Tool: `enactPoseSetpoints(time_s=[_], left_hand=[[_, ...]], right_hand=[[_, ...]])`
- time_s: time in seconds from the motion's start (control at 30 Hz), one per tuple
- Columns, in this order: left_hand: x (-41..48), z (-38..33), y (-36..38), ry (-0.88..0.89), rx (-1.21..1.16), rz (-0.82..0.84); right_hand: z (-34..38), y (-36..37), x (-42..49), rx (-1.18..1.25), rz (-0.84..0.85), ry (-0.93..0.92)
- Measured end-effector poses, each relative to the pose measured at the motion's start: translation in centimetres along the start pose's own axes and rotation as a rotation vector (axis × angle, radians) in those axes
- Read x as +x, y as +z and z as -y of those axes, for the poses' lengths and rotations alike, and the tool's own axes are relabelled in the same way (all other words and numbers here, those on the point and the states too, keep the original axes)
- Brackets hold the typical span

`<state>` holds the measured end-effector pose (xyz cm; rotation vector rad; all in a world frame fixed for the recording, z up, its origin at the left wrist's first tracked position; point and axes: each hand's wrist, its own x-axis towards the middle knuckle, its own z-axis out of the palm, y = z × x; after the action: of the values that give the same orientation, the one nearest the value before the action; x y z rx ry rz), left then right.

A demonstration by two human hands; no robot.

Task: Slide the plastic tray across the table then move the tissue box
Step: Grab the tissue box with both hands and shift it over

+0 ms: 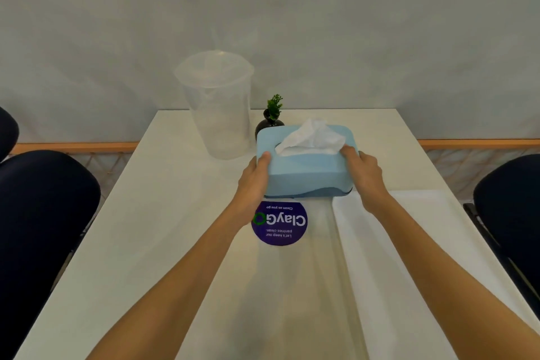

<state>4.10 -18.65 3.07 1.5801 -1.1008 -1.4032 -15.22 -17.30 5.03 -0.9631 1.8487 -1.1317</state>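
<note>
I see my left hand (253, 181) and right hand (363, 177) squeezing the smooth, rounded blue plastic tissue box (306, 172), beside the flat white plastic tray (409, 242).

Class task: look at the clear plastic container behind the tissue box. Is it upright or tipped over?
Upright. The clear container stands on its narrow base on the table, lid on top.

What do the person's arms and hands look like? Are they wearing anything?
Both arms are bare from the bottom edge of the picture to the fingertips: no sleeves show. The left hand and the right hand have no gloves, and no rings, watch or bracelet can be seen. The fingernails look short and plain.
</note>
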Motion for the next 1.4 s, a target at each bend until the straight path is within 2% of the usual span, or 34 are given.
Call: enactPoseSetpoints(time_s=[0.23,0.43,0.6,1.07,1.4], left_hand=[[0.9,-1.7,7.9,0.017,0.049,0.030],[3.8,-2.7,14.6,-0.031,0.044,0.076],[7.5,-4.0,18.6,-0.051,0.059,0.045],[15.1,-6.0,22.4,-0.058,0.100,0.000],[17.6,-7.2,22.8,-0.035,0.106,0.015]], right_hand=[[-1.0,-6.9,4.1,-0.010,-0.051,0.022],[-2.6,-11.3,9.8,0.020,-0.026,0.042],[-3.0,-13.0,15.0,0.034,0.004,0.053],[-3.1,-12.8,24.4,0.012,0.045,0.041],[-2.7,-11.8,27.9,0.013,-0.006,0.024]])
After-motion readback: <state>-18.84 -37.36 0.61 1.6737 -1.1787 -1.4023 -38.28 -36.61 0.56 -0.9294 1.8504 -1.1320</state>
